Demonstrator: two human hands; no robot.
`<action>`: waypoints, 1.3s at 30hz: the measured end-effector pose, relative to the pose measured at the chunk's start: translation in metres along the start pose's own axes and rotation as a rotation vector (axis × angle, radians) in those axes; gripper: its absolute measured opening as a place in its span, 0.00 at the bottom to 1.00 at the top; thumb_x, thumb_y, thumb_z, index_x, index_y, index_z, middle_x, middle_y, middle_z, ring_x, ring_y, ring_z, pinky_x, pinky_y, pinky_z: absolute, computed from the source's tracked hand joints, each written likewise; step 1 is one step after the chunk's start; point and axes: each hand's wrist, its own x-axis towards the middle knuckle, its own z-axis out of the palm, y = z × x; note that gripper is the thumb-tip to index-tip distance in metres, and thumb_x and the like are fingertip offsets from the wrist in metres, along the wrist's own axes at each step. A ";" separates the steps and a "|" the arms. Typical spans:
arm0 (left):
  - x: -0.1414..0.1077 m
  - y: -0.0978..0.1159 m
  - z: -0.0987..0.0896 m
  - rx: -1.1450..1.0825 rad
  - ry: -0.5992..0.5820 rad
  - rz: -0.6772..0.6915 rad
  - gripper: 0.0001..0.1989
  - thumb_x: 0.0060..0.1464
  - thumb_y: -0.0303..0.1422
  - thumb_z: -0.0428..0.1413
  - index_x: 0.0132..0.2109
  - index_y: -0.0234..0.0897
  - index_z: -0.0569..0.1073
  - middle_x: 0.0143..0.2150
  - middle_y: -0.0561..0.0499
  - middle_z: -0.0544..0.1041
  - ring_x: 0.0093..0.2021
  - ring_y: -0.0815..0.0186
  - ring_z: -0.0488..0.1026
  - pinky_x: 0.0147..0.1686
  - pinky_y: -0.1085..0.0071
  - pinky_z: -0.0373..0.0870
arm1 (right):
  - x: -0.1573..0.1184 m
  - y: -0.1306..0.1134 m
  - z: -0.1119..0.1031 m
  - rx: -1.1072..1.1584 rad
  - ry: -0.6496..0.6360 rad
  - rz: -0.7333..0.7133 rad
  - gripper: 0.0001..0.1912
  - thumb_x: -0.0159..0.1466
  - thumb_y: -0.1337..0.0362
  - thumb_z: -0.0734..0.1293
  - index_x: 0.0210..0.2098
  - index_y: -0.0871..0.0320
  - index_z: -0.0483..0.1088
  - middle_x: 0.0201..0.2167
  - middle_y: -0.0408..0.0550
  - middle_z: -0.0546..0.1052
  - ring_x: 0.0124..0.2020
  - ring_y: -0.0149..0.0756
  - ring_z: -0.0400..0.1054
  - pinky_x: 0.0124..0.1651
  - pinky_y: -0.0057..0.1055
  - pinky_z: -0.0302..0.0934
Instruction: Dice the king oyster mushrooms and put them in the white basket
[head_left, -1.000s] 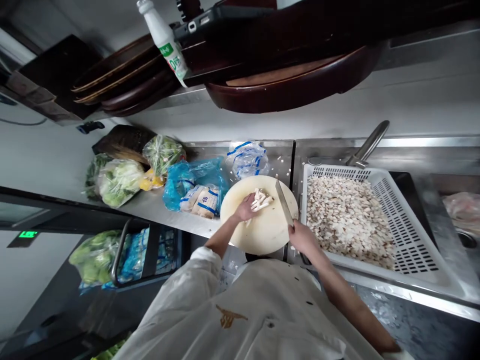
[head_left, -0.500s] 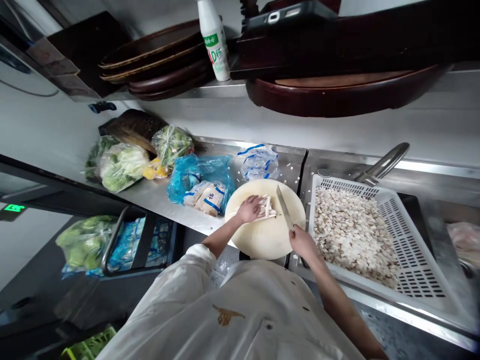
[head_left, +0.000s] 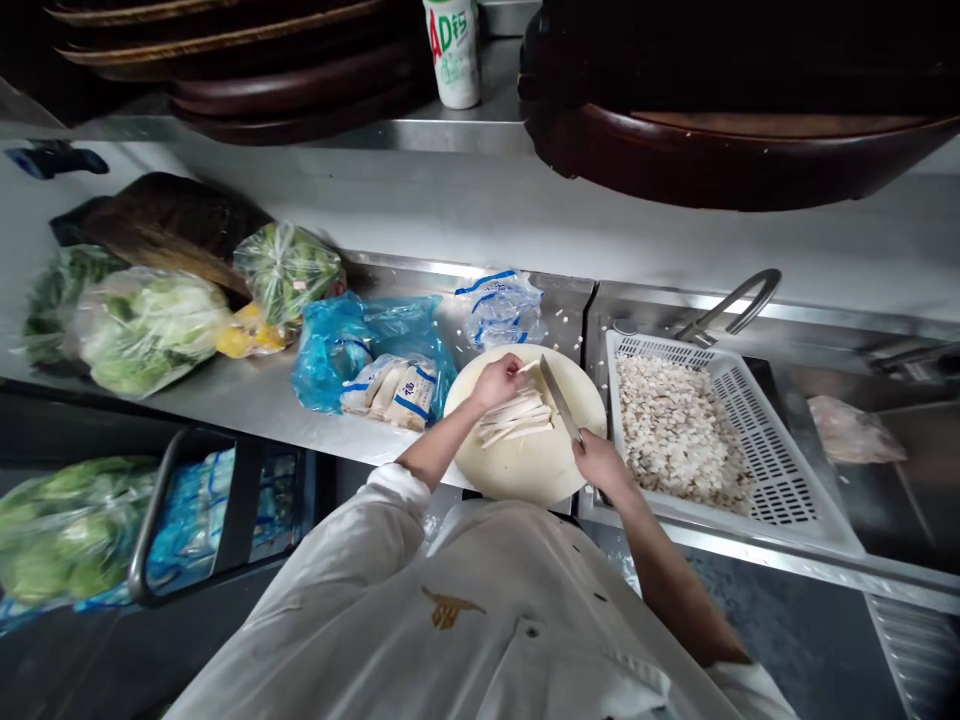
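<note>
Mid-frame, right hand grips knife, left hand pinches pale strip
A knife slip could nick the nearby left hand

Cool, dimmish light, src out of view. Wall & round board brightest; upper R tray nearly black, lower L corner murky. Glare on faucet & metal counter. Wide-angle stretch at edges, bagged greens far L soft. Ctr fairly clear, tho fine detail on white strips lost.
</note>
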 end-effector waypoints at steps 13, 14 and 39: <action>-0.066 0.005 0.043 0.649 -0.181 -0.058 0.57 0.55 0.64 0.59 0.74 0.23 0.57 0.66 0.25 0.68 0.64 0.36 0.65 0.63 0.46 0.61 | -0.009 -0.025 -0.025 -0.147 0.042 0.032 0.25 0.80 0.52 0.50 0.51 0.55 0.74 0.46 0.55 0.84 0.49 0.43 0.79 0.45 0.31 0.62; -0.064 0.003 0.040 0.651 -0.197 -0.044 0.58 0.52 0.65 0.61 0.73 0.23 0.58 0.66 0.25 0.67 0.64 0.36 0.64 0.63 0.46 0.60 | -0.010 -0.025 -0.028 -0.149 0.056 0.016 0.25 0.80 0.51 0.50 0.51 0.55 0.74 0.46 0.55 0.84 0.48 0.43 0.79 0.45 0.31 0.62; -0.081 -0.040 0.024 0.338 -0.093 0.218 0.36 0.65 0.50 0.57 0.71 0.34 0.64 0.68 0.36 0.68 0.68 0.48 0.66 0.69 0.52 0.66 | 0.004 -0.048 -0.013 -0.061 -0.017 -0.028 0.25 0.80 0.54 0.49 0.57 0.57 0.73 0.49 0.59 0.83 0.52 0.46 0.78 0.52 0.34 0.63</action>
